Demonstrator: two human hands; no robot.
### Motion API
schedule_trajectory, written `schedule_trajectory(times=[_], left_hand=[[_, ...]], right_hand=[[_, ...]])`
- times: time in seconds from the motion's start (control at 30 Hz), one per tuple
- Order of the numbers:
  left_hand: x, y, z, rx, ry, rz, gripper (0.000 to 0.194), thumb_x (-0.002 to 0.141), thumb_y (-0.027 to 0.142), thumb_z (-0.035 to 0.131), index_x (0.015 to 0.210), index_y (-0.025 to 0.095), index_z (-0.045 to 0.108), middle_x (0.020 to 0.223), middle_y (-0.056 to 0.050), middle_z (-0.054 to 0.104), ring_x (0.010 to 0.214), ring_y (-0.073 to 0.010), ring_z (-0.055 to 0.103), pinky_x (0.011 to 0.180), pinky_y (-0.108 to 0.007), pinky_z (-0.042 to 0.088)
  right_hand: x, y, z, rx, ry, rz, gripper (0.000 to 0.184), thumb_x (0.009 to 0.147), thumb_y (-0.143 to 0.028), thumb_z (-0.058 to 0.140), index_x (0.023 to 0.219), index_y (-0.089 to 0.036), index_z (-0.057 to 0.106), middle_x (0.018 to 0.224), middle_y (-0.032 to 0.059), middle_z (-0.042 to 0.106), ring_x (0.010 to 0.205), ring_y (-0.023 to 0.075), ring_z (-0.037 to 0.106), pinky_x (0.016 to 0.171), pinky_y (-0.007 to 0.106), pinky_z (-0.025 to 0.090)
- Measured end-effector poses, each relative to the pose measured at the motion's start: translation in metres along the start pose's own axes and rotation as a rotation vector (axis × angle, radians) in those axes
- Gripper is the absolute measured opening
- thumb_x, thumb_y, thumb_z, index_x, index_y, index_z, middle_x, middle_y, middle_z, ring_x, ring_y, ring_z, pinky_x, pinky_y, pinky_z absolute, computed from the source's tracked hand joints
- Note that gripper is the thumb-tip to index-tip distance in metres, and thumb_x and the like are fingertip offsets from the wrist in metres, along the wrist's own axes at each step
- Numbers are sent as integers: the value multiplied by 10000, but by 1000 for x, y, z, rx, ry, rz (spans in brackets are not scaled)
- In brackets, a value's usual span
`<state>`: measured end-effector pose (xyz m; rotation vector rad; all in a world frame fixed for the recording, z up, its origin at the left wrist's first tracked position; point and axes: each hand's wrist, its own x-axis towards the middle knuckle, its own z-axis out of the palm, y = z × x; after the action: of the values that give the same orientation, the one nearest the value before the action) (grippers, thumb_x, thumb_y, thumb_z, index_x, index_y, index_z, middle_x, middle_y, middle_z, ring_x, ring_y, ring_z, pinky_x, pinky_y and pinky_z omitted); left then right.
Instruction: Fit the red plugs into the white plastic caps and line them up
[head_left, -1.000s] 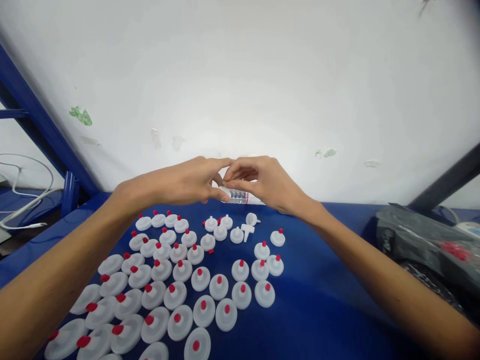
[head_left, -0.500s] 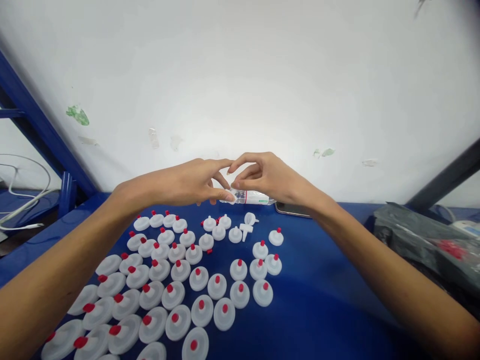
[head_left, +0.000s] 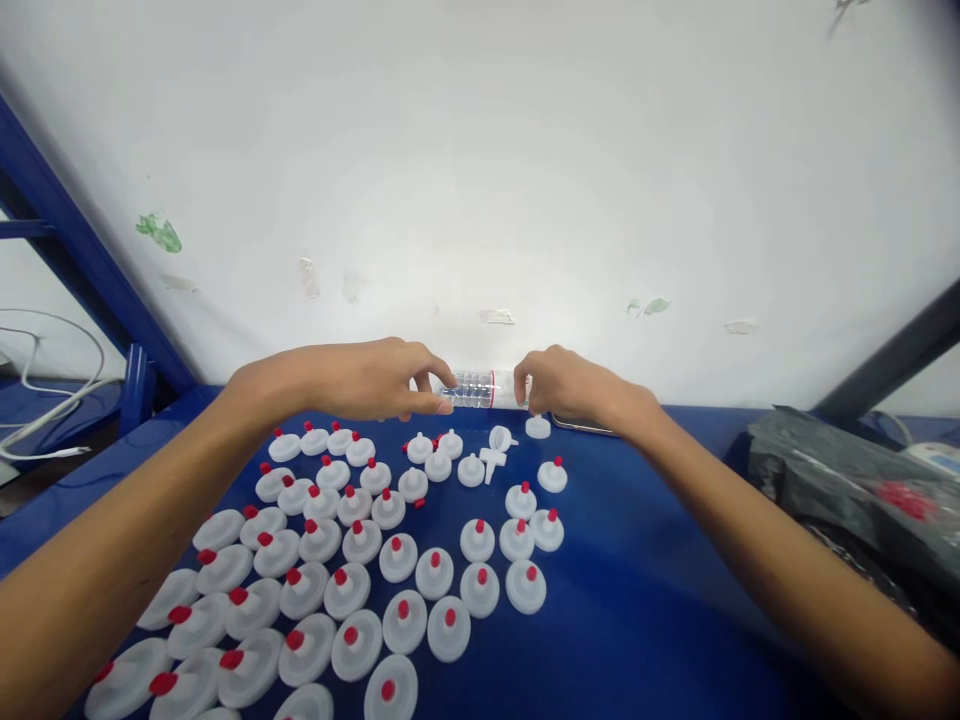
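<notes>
My right hand [head_left: 559,385] is above the back of the blue table, its fingertips pinched down on the top of a small white disc-shaped cap [head_left: 538,428]. My left hand [head_left: 397,380] hovers at the back edge with thumb and index finger apart and nothing visible between them. Behind and between the hands a clear plastic bottle [head_left: 472,390] lies on its side. In front of them are several white discs without red tips [head_left: 437,465] and two small white spouted pieces [head_left: 493,458]. Many white discs with red-tipped stems [head_left: 403,622] stand in rows at front left.
A phone [head_left: 585,424] lies behind my right wrist. Dark plastic bags [head_left: 840,490] sit on the right side. White cables [head_left: 56,400] and a blue metal frame [head_left: 97,240] are at left, and a white wall [head_left: 480,180] rises behind the table [head_left: 637,600].
My hands have moved apart; the right went right and down with a white disc-shaped cap, which now shows at the table beneath its fingers. My left hand has drawn back slightly left.
</notes>
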<state>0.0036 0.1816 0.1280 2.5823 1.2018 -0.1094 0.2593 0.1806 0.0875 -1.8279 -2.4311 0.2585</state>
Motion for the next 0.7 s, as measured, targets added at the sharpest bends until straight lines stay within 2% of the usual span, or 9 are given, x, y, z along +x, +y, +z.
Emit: schedule_trajectory(times=[0.13,0.2,0.37,0.5,0.7], left_hand=[[0,-1,-1,-11,-5,-9,567,970,620,523,1426,291,599,1198,-67,776,888,-207,749,697,-284,542],[1,-3,0,-13,-7,-8,553,966,629,524,1402,302,616,1193,-64,776,865,-203,748,679,-280,535],[2,-7,2,-1,8,4,539,956,633,522,1370,306,633,1070,-70,796,842,-215,737,662,-281,497],[2,-6,2,3,12,8,527,954,625,523,1364,315,635,1069,-61,797,837,-215,731,669,-289,496],[2,-5,1,8,3,-6,562,948,648,511,1382,311,631,1140,-62,793,864,-221,739,693,-299,512]], right_hand=[[8,5,15,-43,-98,20,246,683,25,738,816,-177,783,869,103,755,749,245,710,573,294,457],[9,5,17,-49,-133,33,246,684,16,754,826,-181,785,894,102,759,749,246,712,558,293,458],[4,4,4,-46,-158,35,252,725,-23,783,899,-204,786,912,78,765,785,231,721,605,286,487],[1,8,-6,-68,-143,56,224,741,-74,796,918,-211,785,905,78,764,809,246,720,614,302,487],[4,14,-2,-78,-187,73,208,710,-94,826,866,-228,796,951,76,770,810,255,724,608,308,486]])
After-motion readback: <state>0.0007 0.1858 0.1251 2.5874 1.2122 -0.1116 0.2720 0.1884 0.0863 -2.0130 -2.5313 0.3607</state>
